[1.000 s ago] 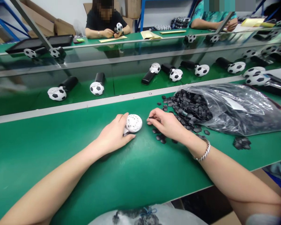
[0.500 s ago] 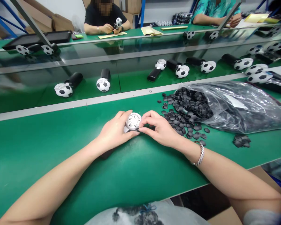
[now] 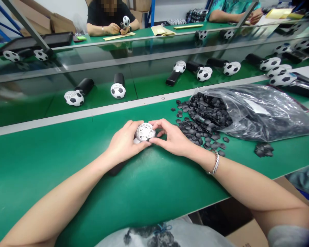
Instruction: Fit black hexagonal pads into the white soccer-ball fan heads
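My left hand (image 3: 126,140) is closed round the left side of a white, slotted soccer-ball head (image 3: 145,131) with a black handle (image 3: 117,168), its thumb along the near edge. The handle runs toward me under my wrist, mostly hidden by it. My right hand (image 3: 171,137) grips the head's right side, thumb low and fingertips at the upper rim. A heap of small black plates (image 3: 195,132) lies just right of that hand, spilling from a clear plastic bag (image 3: 270,116).
Beyond my green table (image 3: 41,154), several soccer-ball units (image 3: 117,90) with black handles lie on a green belt (image 3: 146,84). A small pile of black plates (image 3: 264,150) sits at right. Across the belt, one person (image 3: 105,20) holds a soccer-ball unit; another person's hands (image 3: 254,16) show at right.
My right fingers have opened out from a pinch at the head's lower right edge to span its right side. Units on the near belt have shifted right.
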The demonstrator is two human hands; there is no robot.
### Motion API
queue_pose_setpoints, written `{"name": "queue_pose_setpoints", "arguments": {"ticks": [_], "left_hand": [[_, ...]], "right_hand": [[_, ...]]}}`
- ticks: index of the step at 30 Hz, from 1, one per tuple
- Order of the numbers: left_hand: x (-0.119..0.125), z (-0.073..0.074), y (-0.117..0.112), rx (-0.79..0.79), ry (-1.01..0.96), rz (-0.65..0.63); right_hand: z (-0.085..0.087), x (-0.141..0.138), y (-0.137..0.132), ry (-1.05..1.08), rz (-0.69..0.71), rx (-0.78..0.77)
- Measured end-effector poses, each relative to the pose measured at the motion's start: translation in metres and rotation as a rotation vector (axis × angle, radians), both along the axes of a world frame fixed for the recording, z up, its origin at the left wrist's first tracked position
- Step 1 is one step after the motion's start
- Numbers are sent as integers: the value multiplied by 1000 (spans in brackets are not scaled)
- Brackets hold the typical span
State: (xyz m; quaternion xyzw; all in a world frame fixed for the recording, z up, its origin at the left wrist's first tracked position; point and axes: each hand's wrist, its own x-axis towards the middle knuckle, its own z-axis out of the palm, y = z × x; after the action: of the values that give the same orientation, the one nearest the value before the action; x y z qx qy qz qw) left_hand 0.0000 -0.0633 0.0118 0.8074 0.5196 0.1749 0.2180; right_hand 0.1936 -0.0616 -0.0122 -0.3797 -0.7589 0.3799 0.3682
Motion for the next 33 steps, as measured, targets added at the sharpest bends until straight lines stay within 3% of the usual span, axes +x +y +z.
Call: {"name": "queue_pose_setpoints", "arguments": {"ticks": [9,12,15,19,21,23,26,33], "left_hand": [[6,0,-3,62,86,-4],[3,1,-3,51,110,-23],[-2,4,0,42,163,-80],[-9,4,7,103,204,-137],[-11,2,10,112,185,-166],[-11,0,11,107,170,-210],[-10,-1,11,112,159,-255],[-10,1,11,101,150,-257]], "right_hand": [[-5,-3,2,-2,-46,46],[-2,3,8,-56,-37,-24],[9,24,20,-299,-80,-31],[22,59,37,-798,-460,38],[22,68,43,-901,-510,-45],[20,70,46,-884,-466,-93],[16,63,44,-785,-358,-14],[23,44,24,-335,-100,-8]]}}
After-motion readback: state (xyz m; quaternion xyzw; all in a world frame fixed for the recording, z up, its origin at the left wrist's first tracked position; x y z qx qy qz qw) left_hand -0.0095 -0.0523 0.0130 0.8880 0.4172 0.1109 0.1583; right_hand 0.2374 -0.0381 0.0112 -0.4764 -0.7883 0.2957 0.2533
